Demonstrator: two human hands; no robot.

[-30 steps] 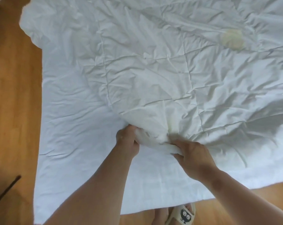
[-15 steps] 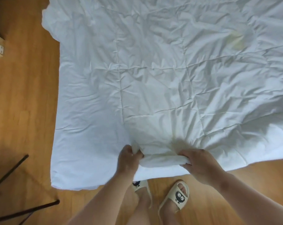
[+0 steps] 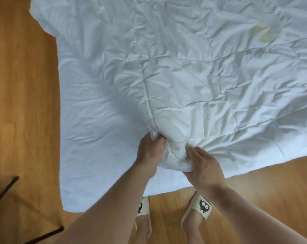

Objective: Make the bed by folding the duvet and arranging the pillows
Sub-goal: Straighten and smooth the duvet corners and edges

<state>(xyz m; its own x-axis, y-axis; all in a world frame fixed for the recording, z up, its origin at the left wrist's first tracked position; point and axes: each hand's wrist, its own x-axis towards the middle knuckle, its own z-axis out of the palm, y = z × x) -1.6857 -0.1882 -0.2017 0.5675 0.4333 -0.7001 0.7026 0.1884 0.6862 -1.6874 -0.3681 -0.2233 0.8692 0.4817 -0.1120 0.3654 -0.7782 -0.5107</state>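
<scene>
White quilted duvet (image 3: 166,71) lies spread over the wooden floor (image 3: 22,103), creased throughout. Left hand (image 3: 148,152) and right hand (image 3: 204,166) each clench a bunched fold at its near edge.

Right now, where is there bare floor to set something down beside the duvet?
Wood floor lies bare left of the duvet, down to the dark rods at the lower left. A second bare patch lies right of the slippers, below the duvet's edge. It is crowded where the left hand and right hand bunch the duvet.
</scene>
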